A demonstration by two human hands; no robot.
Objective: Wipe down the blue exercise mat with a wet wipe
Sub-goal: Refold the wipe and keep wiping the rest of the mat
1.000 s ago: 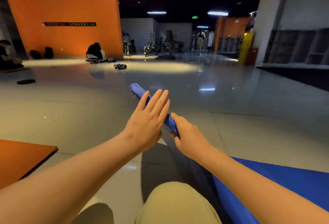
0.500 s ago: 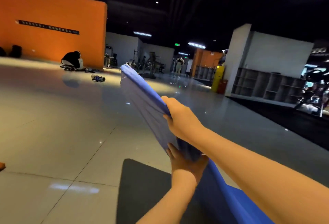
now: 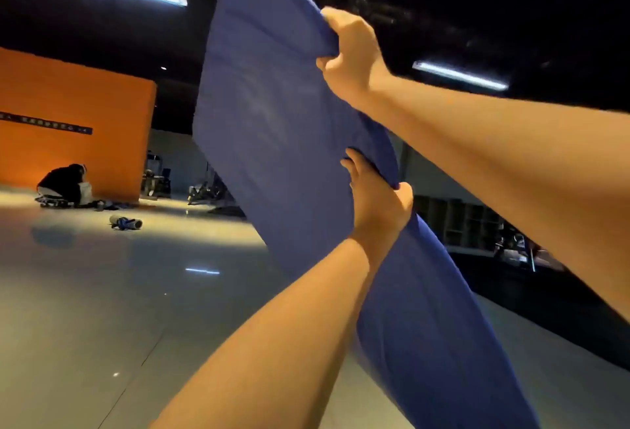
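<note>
Lifting the blue mat high off the floor

The soft, flat blue exercise mat (image 3: 279, 128) is now up in the air. One second ago it lay low on the shiny grey floor (image 3: 102, 292). Half a second ago it was partly raised. Now it stands tall and tilted, and its top goes out of view above the right hand.

The person's right hand (image 3: 351, 53) grips the near edge of the mat, with its fingers curled tight round it. The mat bunches a little where the fingers squeeze. This hand was low a second ago and is now the higher one.

The left hand (image 3: 378, 203) was flat and held nothing a second ago. Now it grips the same edge, below the right hand, with the thumb on one side and the fingers tucked behind. Below the left hand the mat bends and hangs down toward the floor.

No wet wipe shows in either hand or near them. So the wiping has probably not begun, and the person seems to be turning or spreading the mat first. Both hands are full, so one must let go before it can take a wipe.

Far off past the left hand, a small rolled-up mat (image 3: 125, 223) lies on the floor by a tall orange wall (image 3: 68, 121).
</note>
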